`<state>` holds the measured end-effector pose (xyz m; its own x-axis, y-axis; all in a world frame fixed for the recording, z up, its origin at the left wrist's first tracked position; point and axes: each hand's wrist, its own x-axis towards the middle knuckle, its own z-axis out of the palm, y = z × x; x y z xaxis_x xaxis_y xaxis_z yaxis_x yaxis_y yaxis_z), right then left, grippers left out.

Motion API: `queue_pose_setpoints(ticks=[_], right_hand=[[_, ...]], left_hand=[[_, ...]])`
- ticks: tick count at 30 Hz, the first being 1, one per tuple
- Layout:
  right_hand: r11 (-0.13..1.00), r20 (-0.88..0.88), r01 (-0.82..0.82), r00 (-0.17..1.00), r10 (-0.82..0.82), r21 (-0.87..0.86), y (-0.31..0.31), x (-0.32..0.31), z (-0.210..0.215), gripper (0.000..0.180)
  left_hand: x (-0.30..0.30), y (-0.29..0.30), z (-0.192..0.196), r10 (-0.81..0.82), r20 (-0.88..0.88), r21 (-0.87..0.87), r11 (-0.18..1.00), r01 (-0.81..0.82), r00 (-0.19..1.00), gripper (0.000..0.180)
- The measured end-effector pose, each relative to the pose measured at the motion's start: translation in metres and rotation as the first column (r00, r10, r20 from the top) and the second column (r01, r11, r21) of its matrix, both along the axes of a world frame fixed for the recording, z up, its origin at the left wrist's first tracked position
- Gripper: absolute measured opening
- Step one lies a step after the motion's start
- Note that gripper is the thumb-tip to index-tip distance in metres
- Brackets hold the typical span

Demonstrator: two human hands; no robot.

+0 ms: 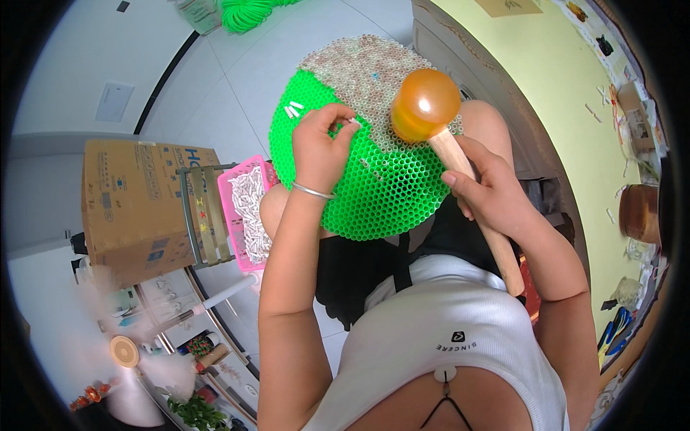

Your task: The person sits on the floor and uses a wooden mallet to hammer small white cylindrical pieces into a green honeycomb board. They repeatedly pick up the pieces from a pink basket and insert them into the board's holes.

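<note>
green honeycomb disc (388, 208): loose white tubes (294, 111) | tiled floor (241, 93): bright-green cord bundle (244, 16)

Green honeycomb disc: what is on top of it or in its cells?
On the disc, white sticks lie toward the left; pale, brownish pieces pack much of the far side. The left hand and orange mallet head cover some cells, hiding their contents.

Lg brn cardbd box (136, 223) at L; grn plant (195, 414) btm L; brn container (638, 214) far R.

The person's left hand (322, 147), held out ahead, forms a pinch; the right hand (496, 185) curls in a grip
</note>
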<state>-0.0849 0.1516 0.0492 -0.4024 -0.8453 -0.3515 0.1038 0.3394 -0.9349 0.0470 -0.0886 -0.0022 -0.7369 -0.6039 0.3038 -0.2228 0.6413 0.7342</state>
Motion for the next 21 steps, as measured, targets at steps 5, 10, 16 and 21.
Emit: queue_pose_setpoints(ticks=[5,10,16,21], right_hand=[[1.0,0.016,0.001,1.0,-0.001,-0.01,0.001,-0.001,-0.002,0.046],[1.0,-0.011,-0.006,1.0,0.006,-0.007,0.0,0.0,-0.001,0.045],[1.0,-0.074,-0.021,0.997,0.021,0.003,-0.011,0.004,0.008,0.043],[1.0,-0.048,0.021,0.999,-0.02,0.016,-0.01,0.008,0.003,0.044]], left_hand=[[-0.006,0.005,-0.006,-0.072,0.03,-0.323,0.943,0.078,0.997,0.012],[-0.014,0.008,0.003,-0.058,0.222,-0.544,0.821,0.172,0.973,0.007],[-0.026,0.003,0.016,-0.057,0.406,-0.633,0.702,0.326,0.912,0.003],[-0.036,0.011,0.018,0.007,0.439,-0.653,0.689,0.314,0.898,0.005]])
